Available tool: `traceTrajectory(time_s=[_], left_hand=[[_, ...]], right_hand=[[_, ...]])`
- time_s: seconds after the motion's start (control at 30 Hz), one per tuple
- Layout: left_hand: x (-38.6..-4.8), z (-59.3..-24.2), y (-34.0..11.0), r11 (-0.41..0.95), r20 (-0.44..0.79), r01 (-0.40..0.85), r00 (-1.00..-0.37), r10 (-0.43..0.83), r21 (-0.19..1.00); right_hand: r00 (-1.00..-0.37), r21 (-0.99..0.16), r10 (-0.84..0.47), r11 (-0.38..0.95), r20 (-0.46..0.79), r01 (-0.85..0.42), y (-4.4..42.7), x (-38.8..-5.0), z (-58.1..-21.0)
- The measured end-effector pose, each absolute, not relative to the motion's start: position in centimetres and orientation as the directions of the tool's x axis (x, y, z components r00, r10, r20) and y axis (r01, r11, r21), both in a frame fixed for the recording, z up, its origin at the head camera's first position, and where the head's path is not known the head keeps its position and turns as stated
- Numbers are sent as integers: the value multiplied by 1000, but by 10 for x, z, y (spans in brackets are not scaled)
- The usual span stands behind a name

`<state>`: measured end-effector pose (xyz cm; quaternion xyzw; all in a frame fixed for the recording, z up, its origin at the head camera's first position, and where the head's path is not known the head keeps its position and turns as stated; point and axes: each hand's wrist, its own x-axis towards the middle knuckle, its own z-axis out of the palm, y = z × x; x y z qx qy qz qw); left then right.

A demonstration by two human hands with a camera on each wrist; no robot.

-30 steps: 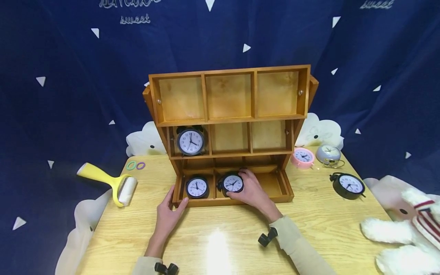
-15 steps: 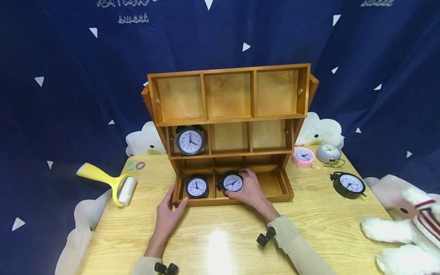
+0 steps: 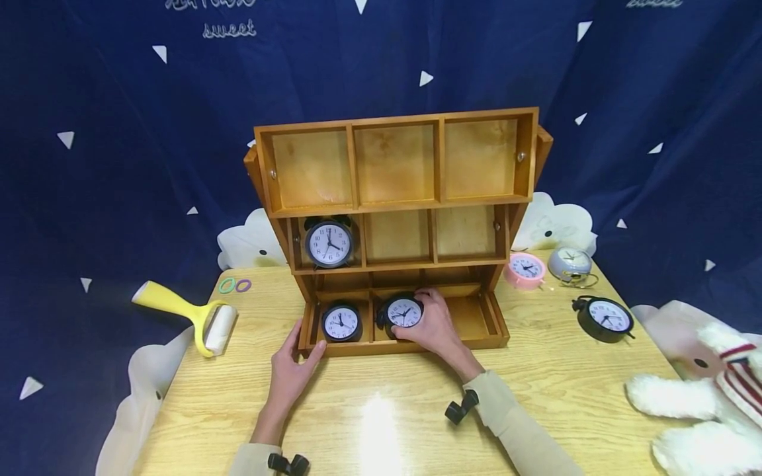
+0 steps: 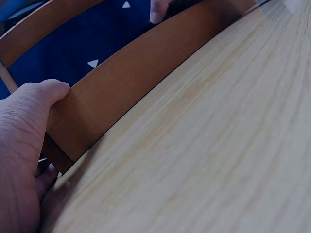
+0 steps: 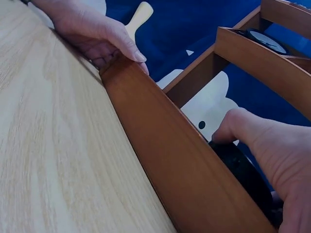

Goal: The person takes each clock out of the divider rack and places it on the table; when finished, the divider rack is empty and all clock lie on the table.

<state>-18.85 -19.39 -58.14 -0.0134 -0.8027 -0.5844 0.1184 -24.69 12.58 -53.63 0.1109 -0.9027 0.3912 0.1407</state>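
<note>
Wooden table [image 3: 196, 423], tiered shelf [image 3: 405, 207], lower middle black clock [image 3: 405, 313] between right fingers [image 3: 432, 298]

Head view: high, from 6 o'clock, facing 12, down. Wrist views: close; left faces 1, right 10; share rack's front board [image 4: 136, 70].

Arms [image 3: 270, 416] fwd, R grip [image 3: 434, 328] curled

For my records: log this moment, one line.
right hand grips black clock | bottom row, middle | left hand holds wooden rack, lower-left corner
</note>
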Motion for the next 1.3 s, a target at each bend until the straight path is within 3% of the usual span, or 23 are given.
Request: traceTrajectory(time_s=[0.3, 0.67, 1.0, 1.3], left_hand=[[-189, -579, -193, 309, 171, 127, -978, -117, 942], [-174, -542, -184, 326, 193, 152, -977, -95, 933], [-186, -579, -195, 308, 175, 130, -977, -123, 942], [-188, -582, -196, 310, 196, 153, -974, -114, 938]], right_hand=[[-958, -734, -52, 632, 281, -250, 130, -243, -523], [-955, -769, -15, 589, 296, -248, 135, -241, -509], [-949, -778, -26, 567, 313, -272, 134, -241, -511], [-941, -769, -13, 572, 337, -284, 137, -240, -510]])
